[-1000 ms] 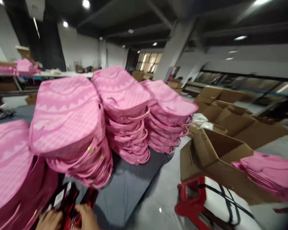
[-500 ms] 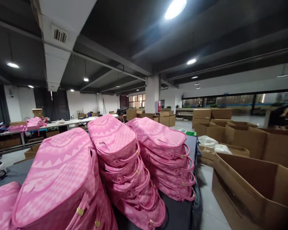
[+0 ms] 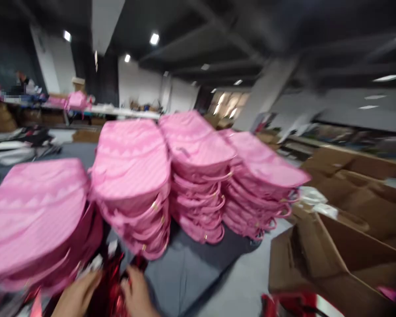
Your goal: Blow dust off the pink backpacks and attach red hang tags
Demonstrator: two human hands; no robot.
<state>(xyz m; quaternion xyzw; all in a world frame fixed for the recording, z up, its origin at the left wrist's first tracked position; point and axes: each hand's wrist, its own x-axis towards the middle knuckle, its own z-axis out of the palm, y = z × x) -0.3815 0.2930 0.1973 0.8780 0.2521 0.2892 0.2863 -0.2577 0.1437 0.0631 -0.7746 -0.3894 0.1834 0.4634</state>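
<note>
At the bottom of the head view, my left hand (image 3: 78, 294) and my right hand (image 3: 137, 290) are low over the table, on either side of a shiny dark red item (image 3: 115, 286). The fingers of my right hand are curled at its right edge. My left hand lies along its left side, its fingers smeared by motion. Just beyond are stacks of pink patterned bags: a low stack (image 3: 39, 211) at the left, a taller one (image 3: 132, 163), and two more (image 3: 198, 145) (image 3: 264, 163) further right.
Open cardboard boxes (image 3: 336, 259) stand at the right, with clear plastic (image 3: 313, 196) beside them. Something red and white (image 3: 297, 304) is at the bottom right. A person (image 3: 21, 83) is far back at the left, near a long table (image 3: 128, 113).
The view has swung left and down and is tilted. Both my hands and the shiny red item have come into view, and the low left stack shows more fully.
</note>
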